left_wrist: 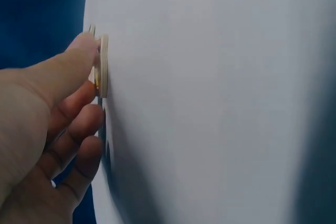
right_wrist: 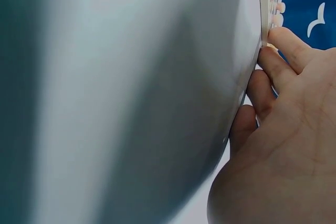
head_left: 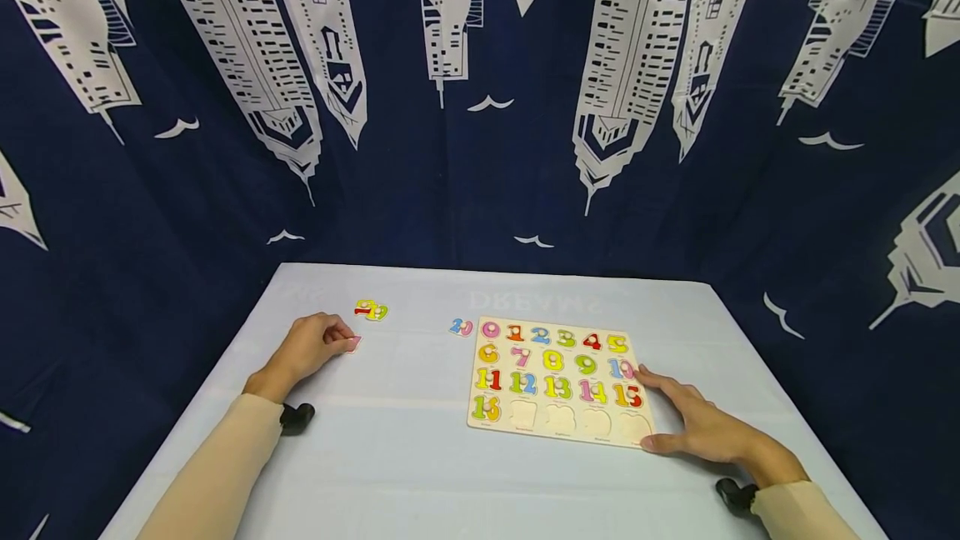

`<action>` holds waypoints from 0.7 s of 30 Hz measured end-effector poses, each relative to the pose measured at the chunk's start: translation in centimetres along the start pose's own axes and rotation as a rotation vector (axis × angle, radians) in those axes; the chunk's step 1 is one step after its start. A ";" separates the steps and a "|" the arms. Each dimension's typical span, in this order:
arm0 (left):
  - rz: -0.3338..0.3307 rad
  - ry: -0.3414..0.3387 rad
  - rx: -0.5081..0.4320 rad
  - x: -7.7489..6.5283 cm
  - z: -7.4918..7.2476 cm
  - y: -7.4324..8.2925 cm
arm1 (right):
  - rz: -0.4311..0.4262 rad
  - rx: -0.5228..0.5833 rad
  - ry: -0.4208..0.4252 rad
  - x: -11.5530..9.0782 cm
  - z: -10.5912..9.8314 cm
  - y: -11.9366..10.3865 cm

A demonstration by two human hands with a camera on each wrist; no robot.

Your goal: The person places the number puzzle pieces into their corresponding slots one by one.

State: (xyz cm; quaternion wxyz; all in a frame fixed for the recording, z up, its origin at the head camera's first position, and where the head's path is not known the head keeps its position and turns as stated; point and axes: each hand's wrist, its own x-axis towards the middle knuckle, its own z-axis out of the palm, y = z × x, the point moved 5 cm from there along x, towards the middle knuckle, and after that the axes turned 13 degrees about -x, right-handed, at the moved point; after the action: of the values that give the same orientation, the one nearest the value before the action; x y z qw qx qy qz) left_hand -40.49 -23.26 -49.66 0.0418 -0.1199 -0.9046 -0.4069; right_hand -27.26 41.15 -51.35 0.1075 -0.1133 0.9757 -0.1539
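My left hand (head_left: 300, 350) pinches a small pink wooden number piece (head_left: 352, 346) between thumb and fingertips. In the left wrist view that piece (left_wrist: 104, 72) appears edge-on, close over the table, its number not visible. At right lies a wooden number puzzle board (head_left: 555, 435), its rows filled with coloured numbers from 0 to 16; several bare recesses run along the bottom row. My right hand (head_left: 701, 427) rests at the board's right side, index finger at the edge near the 10 and thumb at the lower corner. Its fingers (right_wrist: 275, 69) are extended in the right wrist view.
A blue and pink 20 piece (head_left: 461, 327) lies beside the board's upper left corner. Beyond my left hand, yellow and red number pieces (head_left: 372, 312) sit close together. The white table (head_left: 375, 465) meets a dark blue cloth (head_left: 450, 215) with white building prints.
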 end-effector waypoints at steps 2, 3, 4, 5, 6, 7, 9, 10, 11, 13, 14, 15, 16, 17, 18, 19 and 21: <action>0.015 -0.011 0.001 -0.2 0.0 0.2 | 0.002 -0.001 0.000 0.1 0.0 0.0; 0.025 -0.017 0.003 -0.3 0.0 0.4 | 0.000 -0.002 0.000 0.1 0.1 0.1; 0.030 -0.020 0.006 -0.4 0.0 0.5 | -0.001 0.000 0.001 0.1 0.1 0.1; 0.033 -0.022 0.011 -0.5 0.0 0.6 | -0.004 -0.001 0.001 0.1 0.1 0.1; 0.035 -0.022 0.015 -0.6 0.0 0.7 | -0.006 0.001 0.002 0.1 0.1 0.0; 0.038 -0.021 0.018 -0.6 0.0 0.8 | -0.008 0.002 0.002 0.1 0.1 0.0; 0.041 -0.013 0.023 -0.7 0.1 0.9 | -0.012 0.001 0.002 0.1 0.0 0.0; 0.042 -0.008 0.024 -0.8 0.1 1.0 | -0.014 -0.001 0.001 0.1 0.0 0.0; 0.046 -0.002 0.026 -0.9 0.2 1.1 | -0.016 -0.003 0.001 0.1 0.0 0.0; 0.063 0.009 0.024 -1.0 0.4 1.4 | -0.018 -0.005 0.001 0.1 0.0 -0.1; 0.076 0.011 0.022 -1.0 0.5 1.6 | -0.018 -0.004 0.001 0.1 -0.1 -0.1; 0.089 0.014 0.021 -1.1 0.7 1.9 | -0.019 -0.001 0.002 0.1 -0.1 -0.2; 0.103 0.017 0.019 -1.1 0.8 2.2 | -0.017 0.004 0.002 0.1 -0.2 -0.2; 0.117 0.022 0.018 -1.1 1.0 2.5 | -0.018 0.012 0.000 0.1 -0.2 -0.2; 0.128 0.025 0.015 -1.1 1.2 2.9 | -0.017 0.016 -0.002 0.1 -0.2 -0.2; 0.141 0.027 0.013 -1.1 1.3 3.3 | -0.015 0.021 -0.005 0.1 -0.3 -0.2; 0.169 0.031 0.011 -1.2 1.8 4.1 | -0.012 0.023 -0.008 0.1 -0.3 -0.1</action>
State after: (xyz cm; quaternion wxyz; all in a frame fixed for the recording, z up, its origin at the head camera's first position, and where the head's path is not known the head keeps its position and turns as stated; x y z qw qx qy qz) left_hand -38.25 -19.53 -48.09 0.0906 -0.1895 -0.8926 -0.3989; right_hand -27.42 41.12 -51.04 0.1119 -0.1183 0.9727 -0.1654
